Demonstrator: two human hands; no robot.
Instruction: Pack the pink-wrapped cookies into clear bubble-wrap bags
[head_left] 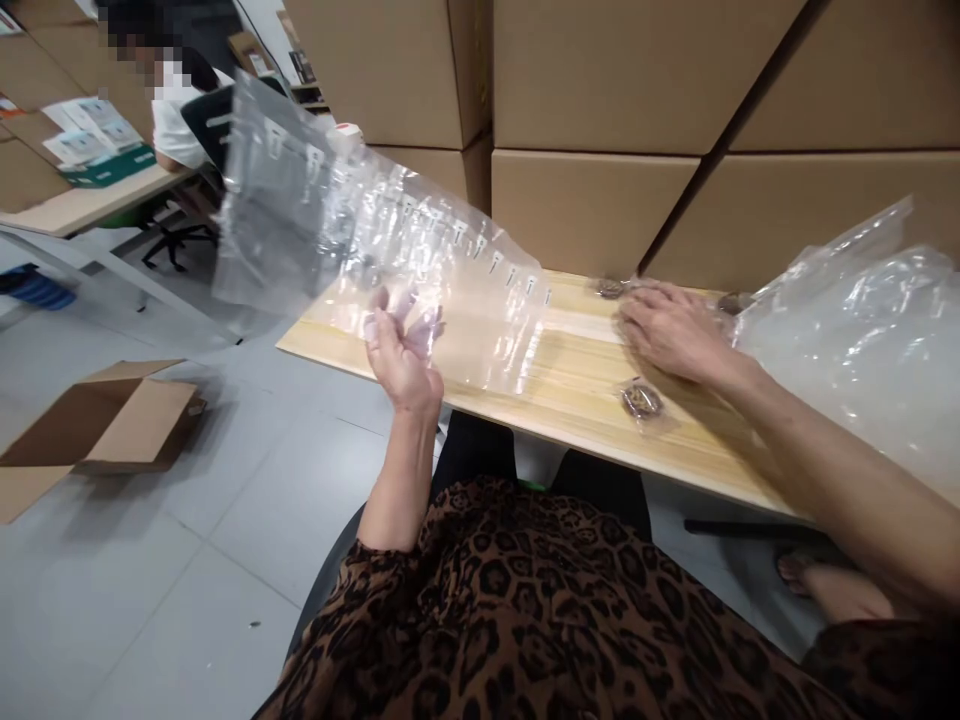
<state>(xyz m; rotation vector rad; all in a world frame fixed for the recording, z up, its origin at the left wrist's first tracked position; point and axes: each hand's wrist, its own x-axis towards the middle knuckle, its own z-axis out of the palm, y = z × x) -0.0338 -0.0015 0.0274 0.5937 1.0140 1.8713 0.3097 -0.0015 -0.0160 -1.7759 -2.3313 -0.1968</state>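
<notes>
Head view: our left hand (401,350) grips a strip of clear bags (375,250) lifted over the bench's (570,370) left corner, while our right hand (671,330) lies open, palm down, reaching a small packet (609,288) at its far edge.

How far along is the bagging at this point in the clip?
Done: a small pouch holding a brown piece lies on the table, with two more pouches near the cartons. In hand: the left hand lifts a fanned stack of clear bags, and the right hand rests flat by the far pouches. Left: that stack looks mostly empty.
</notes>
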